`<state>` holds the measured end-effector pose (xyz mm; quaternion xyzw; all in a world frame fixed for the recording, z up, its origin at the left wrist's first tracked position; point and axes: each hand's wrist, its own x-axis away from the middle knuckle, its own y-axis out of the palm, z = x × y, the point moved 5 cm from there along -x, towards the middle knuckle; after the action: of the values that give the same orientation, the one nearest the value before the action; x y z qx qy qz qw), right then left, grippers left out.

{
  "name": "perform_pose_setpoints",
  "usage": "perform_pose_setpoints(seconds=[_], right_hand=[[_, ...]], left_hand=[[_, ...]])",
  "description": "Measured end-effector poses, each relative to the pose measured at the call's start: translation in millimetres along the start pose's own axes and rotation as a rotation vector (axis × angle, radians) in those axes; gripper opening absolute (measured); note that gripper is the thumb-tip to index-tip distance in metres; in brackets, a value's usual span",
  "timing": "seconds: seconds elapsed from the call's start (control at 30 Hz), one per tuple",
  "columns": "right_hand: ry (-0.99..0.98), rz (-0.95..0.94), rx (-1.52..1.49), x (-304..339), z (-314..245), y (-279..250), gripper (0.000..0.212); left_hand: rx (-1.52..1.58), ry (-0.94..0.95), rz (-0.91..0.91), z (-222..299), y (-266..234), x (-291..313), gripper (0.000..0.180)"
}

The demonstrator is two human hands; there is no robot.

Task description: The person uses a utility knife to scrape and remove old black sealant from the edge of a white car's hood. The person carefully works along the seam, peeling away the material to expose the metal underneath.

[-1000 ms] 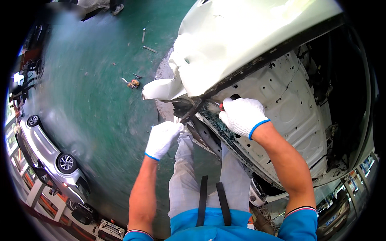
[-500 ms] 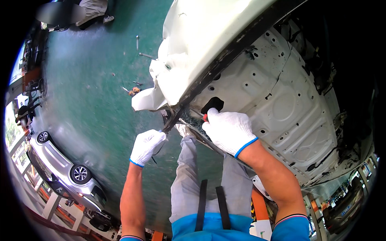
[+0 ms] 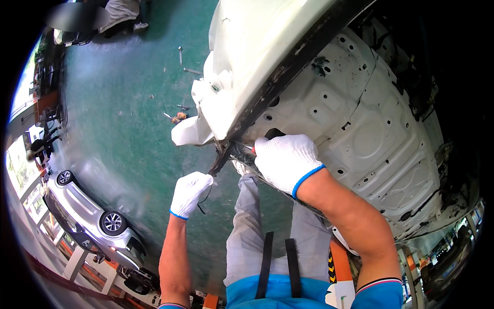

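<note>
One red sliver of the tool [image 3: 253, 150] shows beside the crumpled corner of the white car body [image 3: 257, 62]; the right hand [image 3: 285, 160], clenched around it, hides the handle. The left hand [image 3: 190, 191] pinches a dark strip's [image 3: 221, 156] lower end, fingertips indistinct. Beyond, another person [image 3: 121, 13] is cut off.

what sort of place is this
Likely a car repair or dismantling shop: a crumpled white car body, what look like tools on the green floor, and a silver car at left.
</note>
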<state>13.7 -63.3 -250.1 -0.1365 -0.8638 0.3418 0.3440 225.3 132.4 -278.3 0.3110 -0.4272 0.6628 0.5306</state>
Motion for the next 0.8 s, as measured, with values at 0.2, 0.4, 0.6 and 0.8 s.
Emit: perform_pose_setpoints(seconds=[0.2,0.4,0.6,0.8], right_hand=[[0.071,-0.057,0.052,3,-2,-1,0.020],[0.057,-0.102,-0.075,2,1,13,0.026],[0.092,-0.091,-0.082,14,-1,23,0.029],[0.131,-0.083,-0.131,27,12,16,0.028]], left_hand=[[0.033,0.088,-0.003,3,-1,0,0.019],[0.023,0.030,-0.005,7,-2,0,0.018],[-0.001,0.004,-0.017,6,-8,-3,0.019],[-0.021,0.051,-0.021,11,-8,-4,0.019]])
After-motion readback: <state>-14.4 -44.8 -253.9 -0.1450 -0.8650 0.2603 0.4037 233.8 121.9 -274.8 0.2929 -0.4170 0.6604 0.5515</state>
